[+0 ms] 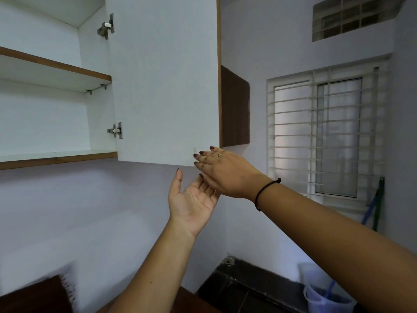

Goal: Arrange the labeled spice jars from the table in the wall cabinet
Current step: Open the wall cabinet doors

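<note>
Straight-fingered right hand (225, 172) touches the cabinet door (164, 86); left hand (191, 201) (palm up) holds nothing.

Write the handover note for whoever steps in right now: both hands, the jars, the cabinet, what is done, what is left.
Left hand: open, palm up, holds nothing, just below the door's lower edge.
Right hand: fingers straight at the lower outer corner of the cabinet door, seemingly touching it; holds nothing.
Wall cabinet: door swung open; no jar shows on the visible parts of its shelves.
Spice jars: none in view.
Done: cabinet opened.
Left: by this view, fetch every jar from the table and set them on the shelves.
</note>
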### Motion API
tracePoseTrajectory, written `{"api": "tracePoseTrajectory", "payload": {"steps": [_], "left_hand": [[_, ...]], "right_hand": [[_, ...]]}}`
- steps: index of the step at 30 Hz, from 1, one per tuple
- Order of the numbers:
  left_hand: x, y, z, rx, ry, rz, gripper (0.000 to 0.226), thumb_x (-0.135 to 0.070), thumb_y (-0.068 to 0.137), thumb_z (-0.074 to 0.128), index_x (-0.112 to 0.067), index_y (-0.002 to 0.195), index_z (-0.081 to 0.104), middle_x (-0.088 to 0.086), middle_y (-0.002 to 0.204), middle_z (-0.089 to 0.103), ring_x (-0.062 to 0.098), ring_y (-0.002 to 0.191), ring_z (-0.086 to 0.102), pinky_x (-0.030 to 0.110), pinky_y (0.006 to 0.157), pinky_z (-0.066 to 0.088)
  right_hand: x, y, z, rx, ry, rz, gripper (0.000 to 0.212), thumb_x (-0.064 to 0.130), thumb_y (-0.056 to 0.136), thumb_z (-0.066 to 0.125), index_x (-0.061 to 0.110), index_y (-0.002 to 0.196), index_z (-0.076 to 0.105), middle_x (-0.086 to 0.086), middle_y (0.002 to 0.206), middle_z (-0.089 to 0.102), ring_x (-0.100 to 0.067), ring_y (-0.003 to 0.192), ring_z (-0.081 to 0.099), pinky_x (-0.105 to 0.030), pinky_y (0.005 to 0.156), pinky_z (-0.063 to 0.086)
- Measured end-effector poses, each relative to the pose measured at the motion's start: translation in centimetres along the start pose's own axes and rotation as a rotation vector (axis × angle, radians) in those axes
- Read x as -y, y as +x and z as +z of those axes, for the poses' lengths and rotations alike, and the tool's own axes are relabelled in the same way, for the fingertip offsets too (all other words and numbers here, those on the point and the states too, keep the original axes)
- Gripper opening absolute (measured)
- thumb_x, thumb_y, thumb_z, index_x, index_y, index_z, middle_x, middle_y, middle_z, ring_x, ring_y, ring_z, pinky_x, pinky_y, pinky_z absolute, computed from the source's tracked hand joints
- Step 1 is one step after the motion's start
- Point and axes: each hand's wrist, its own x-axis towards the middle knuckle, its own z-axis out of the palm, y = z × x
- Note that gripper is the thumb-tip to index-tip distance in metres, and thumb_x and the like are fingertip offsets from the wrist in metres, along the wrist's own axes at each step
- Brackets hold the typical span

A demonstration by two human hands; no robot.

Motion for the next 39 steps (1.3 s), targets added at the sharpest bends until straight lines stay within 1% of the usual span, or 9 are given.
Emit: {"api": "tracePoseTrajectory", "payload": {"steps": [5,9,11,18,23,28,31,34,39], "left_hand": [[-1.8,-2.7,-1.2,-0.079,0.088,0.070,0.073,-0.058,0.095,0.045,0.001,0.137,0.051,0.020,0.135,0.061,0.030,0.131,0.055,0.042,0.117,0.034],[-4.2,-5.0,-2.3,-0.181,0.120,0.174,0.077,-0.057,0.097,0.043,0.003,0.145,0.040,0.022,0.143,0.052,0.033,0.131,0.053,0.046,0.115,0.036],[-5.6,-6.1,-2.8,-0.236,0.146,0.236,0.077,-0.056,0.097,0.042,0.002,0.148,0.037,0.021,0.146,0.049,0.033,0.133,0.050,0.046,0.116,0.034],[-10.3,-10.8,-4.4,-0.404,0.368,0.427,0.066,-0.054,0.099,0.041,-0.007,0.146,0.044,0.012,0.140,0.057,0.026,0.135,0.049,0.043,0.119,0.030],[-14.0,-14.7,-5.7,-0.488,0.424,0.531,0.063,-0.054,0.099,0.041,-0.010,0.144,0.046,0.010,0.140,0.058,0.026,0.134,0.050,0.042,0.119,0.031],[-18.4,-18.6,-6.1,-0.545,0.515,0.641,0.059,-0.053,0.099,0.041,-0.012,0.140,0.050,0.009,0.139,0.060,0.024,0.131,0.052,0.042,0.117,0.033],[-21.2,-20.6,-6.1,-0.559,0.564,0.698,0.058,-0.053,0.100,0.039,-0.014,0.142,0.049,0.007,0.139,0.059,0.023,0.132,0.052,0.042,0.118,0.033],[-23.4,-22.4,-6.1,-0.568,0.606,0.746,0.057,-0.052,0.100,0.039,-0.014,0.142,0.050,0.006,0.139,0.060,0.023,0.132,0.053,0.042,0.117,0.033],[-26.1,-25.0,-7.4,-0.614,0.741,0.787,0.054,-0.051,0.100,0.038,-0.020,0.143,0.049,0.000,0.141,0.059,0.019,0.134,0.051,0.042,0.119,0.031]], "right_hand": [[3.3,0.2,0.6,-0.052,0.059,-0.042,0.048,0.032,0.104,0.033,0.012,0.146,0.044,-0.008,0.153,0.042,-0.022,0.141,0.041,-0.036,0.119,0.022],[5.4,1.2,1.3,-0.138,0.173,0.031,0.051,0.033,0.103,0.028,0.012,0.145,0.047,-0.008,0.152,0.044,-0.023,0.139,0.044,-0.036,0.115,0.033],[6.7,1.5,2.1,-0.183,0.240,0.066,0.051,0.035,0.103,0.029,0.011,0.144,0.048,-0.008,0.151,0.045,-0.022,0.139,0.044,-0.036,0.115,0.035],[13.0,3.5,4.2,-0.309,0.497,0.153,0.054,0.038,0.101,0.028,0.012,0.145,0.046,-0.006,0.151,0.045,-0.019,0.139,0.044,-0.033,0.116,0.028],[18.5,6.6,4.3,-0.382,0.740,0.173,0.056,0.042,0.101,0.027,0.017,0.150,0.037,0.001,0.156,0.037,-0.013,0.144,0.034,-0.027,0.117,0.021],[24.0,9.8,2.5,-0.486,0.937,0.198,0.057,0.046,0.101,0.025,0.021,0.152,0.033,0.008,0.158,0.029,-0.007,0.146,0.027,-0.021,0.116,0.021],[27.5,11.5,0.6,-0.552,1.048,0.206,0.060,0.051,0.102,0.021,0.021,0.152,0.033,0.007,0.158,0.030,-0.006,0.147,0.025,-0.022,0.116,0.023],[31.0,13.4,-0.6,-0.587,1.147,0.233,0.064,0.060,0.099,0.013,0.028,0.152,0.028,0.010,0.159,0.029,-0.004,0.147,0.023,-0.024,0.117,0.024],[36.0,16.2,-1.3,-0.606,1.266,0.310,0.062,0.068,0.096,0.015,0.040,0.151,0.020,0.021,0.159,0.019,0.000,0.147,0.019,-0.022,0.115,0.021]]}}
